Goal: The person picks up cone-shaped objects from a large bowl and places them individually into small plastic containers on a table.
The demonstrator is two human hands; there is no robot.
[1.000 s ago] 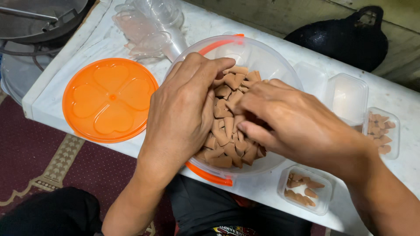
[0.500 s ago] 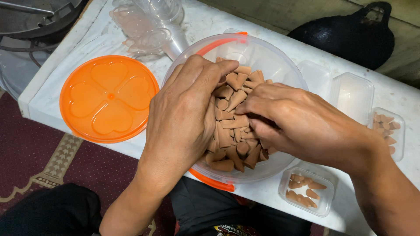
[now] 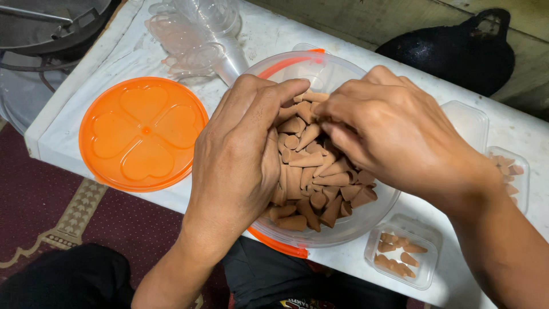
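Clear plastic, small and rectangular: nearest us a little tray [image 3: 405,257] sits at the table [image 3: 68,129] edge with a few brown cones lying flat in it, tips pointing mostly right. Just beyond it we see the round clear tub [image 3: 343,229] with its orange rim band, heaped with terracotta-brown cones [image 3: 320,177]. They lie jumbled, long axes running every way; several in the middle lie roughly level with tips to the left, others near the front stand tilted with tips down.

Our left hand [image 3: 240,154] lies over the left side of the heap, fingers curled down into the cones; whether it grips any we cannot tell. Our right hand [image 3: 389,131] comes in from the right above the pile, its fingertips pinched together on a cone or two at the top centre, close to the left hand's fingertips.

To the left, apart from the tub, the orange lid [image 3: 143,134] lies flat. Farther back lie clear plastic cups [image 3: 200,34], and to the far right a black pan [image 3: 457,51].
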